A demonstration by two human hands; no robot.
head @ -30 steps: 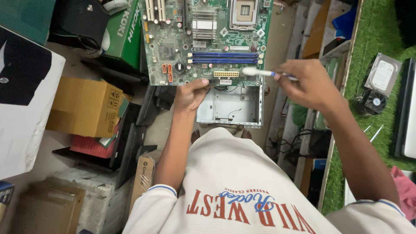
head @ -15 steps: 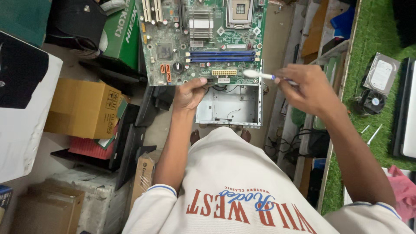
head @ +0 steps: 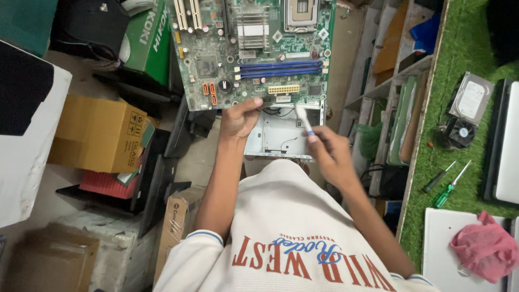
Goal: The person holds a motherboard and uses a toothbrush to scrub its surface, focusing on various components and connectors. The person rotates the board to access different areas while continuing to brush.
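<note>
My left hand (head: 240, 117) pinches the lower edge of a green computer motherboard (head: 254, 51) and holds it up above an open metal computer case (head: 281, 135). The board shows blue memory slots, a silver heatsink and a processor socket. My right hand (head: 330, 157) grips a small brush with a white head (head: 304, 118). The brush head points up toward the board's lower edge, just below it and in front of the case. Both arms wear a white shirt with short sleeves.
Cardboard boxes (head: 97, 132) and a green box (head: 148, 40) crowd the floor at left. At right a green mat (head: 465, 59) carries a hard drive (head: 471, 100), a small fan (head: 459, 132), two screwdrivers (head: 451, 181), a pink cloth (head: 484, 246) and a laptop (head: 508, 146).
My right hand has swung down and left, bringing the brush from the board's right side to below its lower edge. The left hand still holds the board.
</note>
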